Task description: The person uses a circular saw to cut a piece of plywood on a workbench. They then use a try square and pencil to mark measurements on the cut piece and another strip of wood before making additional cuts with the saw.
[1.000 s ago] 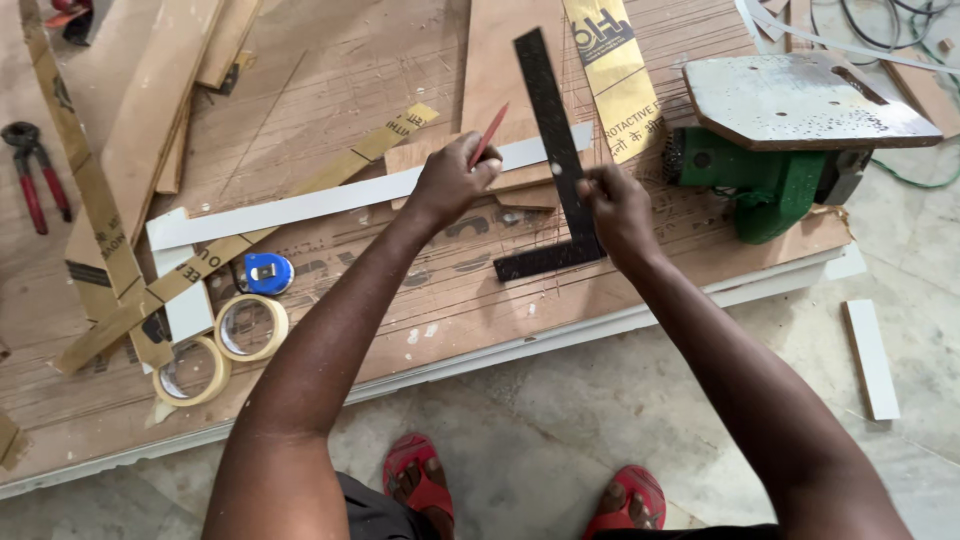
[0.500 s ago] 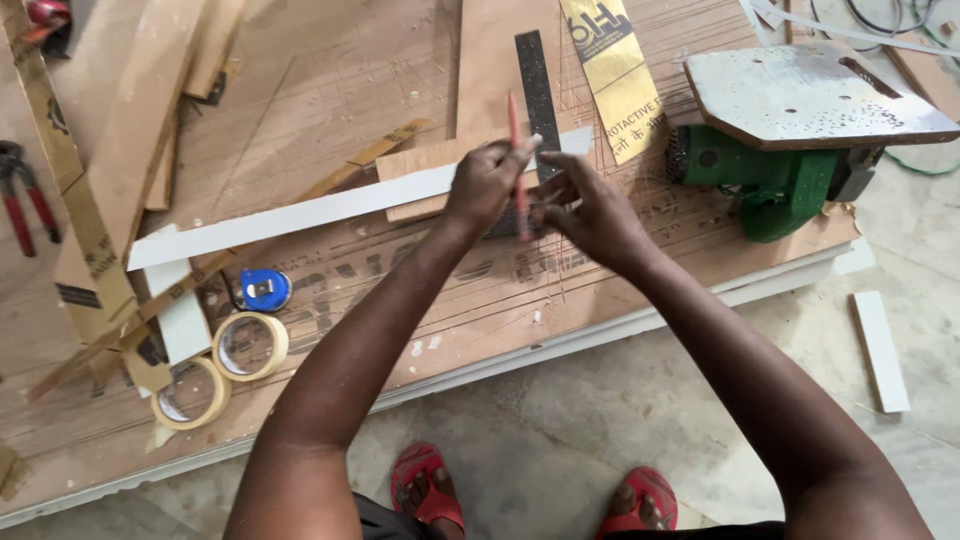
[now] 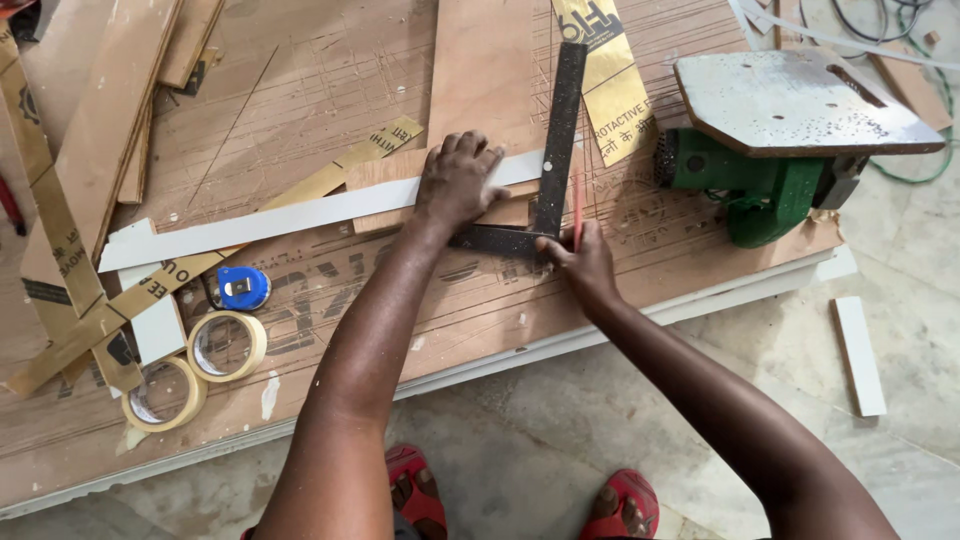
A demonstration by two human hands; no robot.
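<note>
My left hand (image 3: 457,183) presses flat on a long white strip (image 3: 290,218) and the short leg of a black L-shaped square (image 3: 556,140), which lies across the strip on the plywood sheet (image 3: 330,80). My right hand (image 3: 583,258) grips a red pencil (image 3: 577,205), its tip held against the square's long leg at the strip's right end.
A green circular saw (image 3: 770,130) lies upside down at the right. Two tape rolls (image 3: 195,365) and a blue tape measure (image 3: 243,288) sit at the left. Brown tape strips and wood offcuts lie about. A white offcut (image 3: 860,355) rests on the floor.
The pencil passed from my left hand to my right. My left hand came down flat on the strip and square; the square now lies set across the strip.
</note>
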